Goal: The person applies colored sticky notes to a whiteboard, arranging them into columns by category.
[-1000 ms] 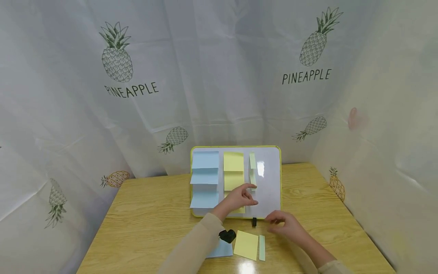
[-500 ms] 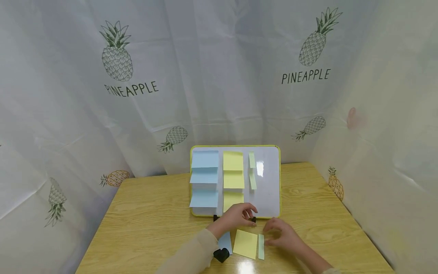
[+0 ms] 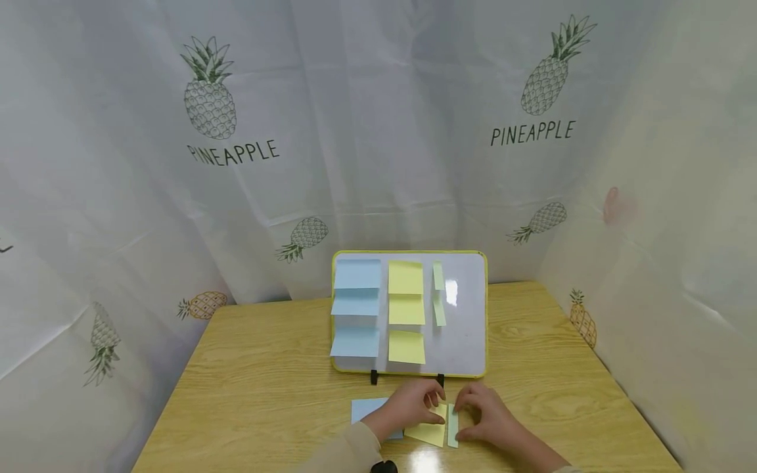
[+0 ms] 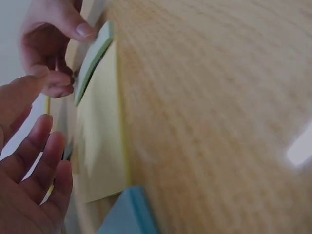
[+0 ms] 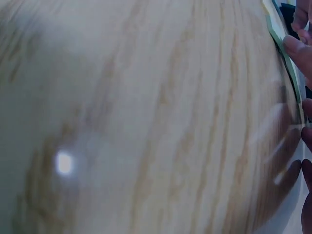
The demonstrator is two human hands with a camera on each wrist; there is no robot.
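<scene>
In the head view, my right hand [image 3: 487, 417] is at a narrow pale-green sticky note pad [image 3: 453, 427] on the table, thumb and fingers bent at its right side. The left wrist view shows that thumb at one end of the green pad [image 4: 95, 61] and the fingertips near the other. My left hand [image 3: 411, 404] hovers above the yellow sticky note pad [image 3: 427, 435], fingers loosely curved and holding nothing, fingertips close to the green pad. Left of these lies a blue sticky note pad [image 3: 367, 408], partly covered by the left hand.
Behind the hands stands a yellow-rimmed whiteboard [image 3: 464, 341] on black feet [image 3: 374, 377]. It bears columns of blue notes [image 3: 357, 274], yellow notes [image 3: 405, 278] and two green strips [image 3: 438, 276]. A pineapple-print curtain [image 3: 378, 131] surrounds the wooden table [image 3: 266, 368].
My left hand has come down from the green strips on the board to above the yellow pad. The right hand has moved down and left to the green pad.
</scene>
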